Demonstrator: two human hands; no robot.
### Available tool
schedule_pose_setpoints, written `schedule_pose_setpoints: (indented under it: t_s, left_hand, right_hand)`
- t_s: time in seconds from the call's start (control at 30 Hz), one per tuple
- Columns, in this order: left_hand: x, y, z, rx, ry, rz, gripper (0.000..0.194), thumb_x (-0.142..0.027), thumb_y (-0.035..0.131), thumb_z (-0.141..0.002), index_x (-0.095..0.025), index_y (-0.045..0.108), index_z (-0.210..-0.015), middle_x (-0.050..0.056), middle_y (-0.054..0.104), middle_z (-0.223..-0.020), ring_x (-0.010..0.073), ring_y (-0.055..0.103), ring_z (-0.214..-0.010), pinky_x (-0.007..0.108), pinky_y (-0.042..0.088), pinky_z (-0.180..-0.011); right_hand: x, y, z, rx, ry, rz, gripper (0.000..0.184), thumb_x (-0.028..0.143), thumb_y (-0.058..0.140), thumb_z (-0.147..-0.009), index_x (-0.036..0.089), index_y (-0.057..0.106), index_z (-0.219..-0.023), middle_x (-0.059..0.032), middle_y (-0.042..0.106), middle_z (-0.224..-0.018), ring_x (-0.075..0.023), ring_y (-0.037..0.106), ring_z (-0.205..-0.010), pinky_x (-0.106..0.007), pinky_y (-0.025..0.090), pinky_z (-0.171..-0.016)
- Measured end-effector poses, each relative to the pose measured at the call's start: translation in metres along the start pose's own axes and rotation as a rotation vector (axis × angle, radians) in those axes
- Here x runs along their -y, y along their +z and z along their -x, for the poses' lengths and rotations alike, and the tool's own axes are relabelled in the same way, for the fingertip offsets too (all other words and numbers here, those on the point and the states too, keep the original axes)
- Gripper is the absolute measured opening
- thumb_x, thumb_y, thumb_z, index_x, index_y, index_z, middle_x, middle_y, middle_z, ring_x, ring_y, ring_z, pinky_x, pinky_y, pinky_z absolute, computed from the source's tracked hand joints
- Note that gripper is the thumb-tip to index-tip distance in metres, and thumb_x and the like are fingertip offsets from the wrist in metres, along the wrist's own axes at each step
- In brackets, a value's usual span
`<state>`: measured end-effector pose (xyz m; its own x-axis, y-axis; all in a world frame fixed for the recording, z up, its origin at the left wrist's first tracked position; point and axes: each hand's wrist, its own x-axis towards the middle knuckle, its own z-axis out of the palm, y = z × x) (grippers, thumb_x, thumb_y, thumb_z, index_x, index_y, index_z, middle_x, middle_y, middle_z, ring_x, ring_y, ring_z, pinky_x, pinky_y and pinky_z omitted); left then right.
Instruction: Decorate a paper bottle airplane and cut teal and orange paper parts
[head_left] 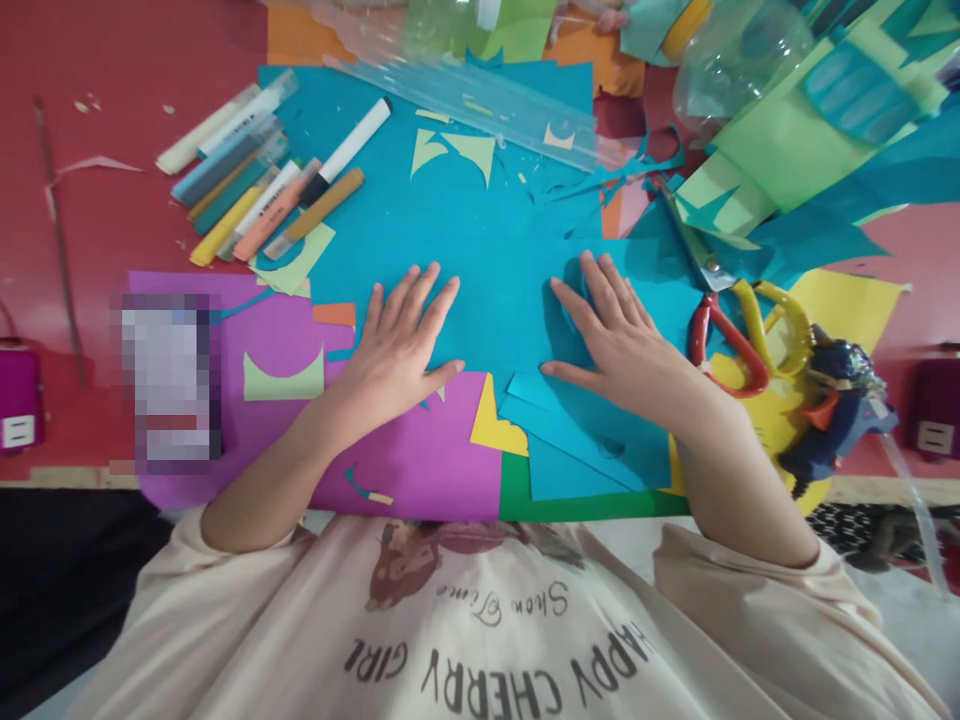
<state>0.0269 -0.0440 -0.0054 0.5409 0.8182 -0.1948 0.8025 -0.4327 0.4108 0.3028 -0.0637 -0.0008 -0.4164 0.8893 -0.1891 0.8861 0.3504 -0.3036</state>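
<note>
Both hands rest palm down, fingers spread, on a blue sheet of paper (495, 310). My left hand (405, 335) lies on its left part, the thumb close to a purple sheet (420, 450). My right hand (611, 320) lies on its right part, above several overlapping blue pieces (592, 440). Neither hand holds anything. Between the forearms, a yellow paper scrap (496, 425) pokes out beside the blue pieces. Scissors (720, 300) with one red and one yellow handle lie just right of my right hand, blades pointing away from me.
Markers (277, 205) are piled at upper left. A phone-like device (169, 385) lies on the purple sheet. A glue gun (840, 415) sits at right. Clear glue sticks (480, 100), paper scraps (454, 155) and a clear plastic container (739, 65) lie across the far side.
</note>
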Motion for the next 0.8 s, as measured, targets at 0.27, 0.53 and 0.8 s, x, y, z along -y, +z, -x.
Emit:
schedule_pose_setpoints:
  t_s: [0.27, 0.53, 0.8]
  left_hand:
    - [0.014, -0.01, 0.006, 0.051, -0.062, -0.011, 0.085, -0.044, 0.061, -0.092, -0.023, 0.014, -0.159, 0.017, 0.009, -0.168, 0.0414, 0.003, -0.155, 0.071, 0.007, -0.119]
    - [0.027, -0.02, 0.021, 0.037, -0.197, -0.053, 0.088, -0.057, 0.055, -0.091, -0.021, 0.013, -0.159, 0.019, 0.007, -0.167, 0.0445, 0.003, -0.154, 0.074, 0.006, -0.117]
    - [0.035, -0.019, 0.038, -0.022, -0.256, -0.045, 0.089, -0.074, 0.039, -0.09, -0.022, 0.017, -0.159, 0.019, 0.01, -0.167, 0.0449, 0.005, -0.154, 0.073, 0.011, -0.117]
  right_hand:
    - [-0.018, -0.009, 0.004, 0.035, 0.037, 0.017, 0.085, 0.049, 0.058, -0.088, 0.02, 0.019, -0.158, -0.0164, 0.01, -0.168, -0.0372, 0.005, -0.156, -0.068, 0.017, -0.121]
    - [-0.02, -0.033, 0.007, 0.138, 0.212, 0.085, 0.095, 0.04, 0.074, -0.079, 0.02, 0.024, -0.157, -0.0184, 0.008, -0.168, -0.0368, 0.002, -0.155, -0.061, 0.016, -0.124]
    - [-0.028, -0.035, 0.009, 0.157, 0.217, 0.114, 0.095, 0.041, 0.076, -0.078, 0.021, 0.026, -0.157, -0.0181, 0.008, -0.168, -0.0361, 0.0, -0.155, -0.062, 0.015, -0.123]
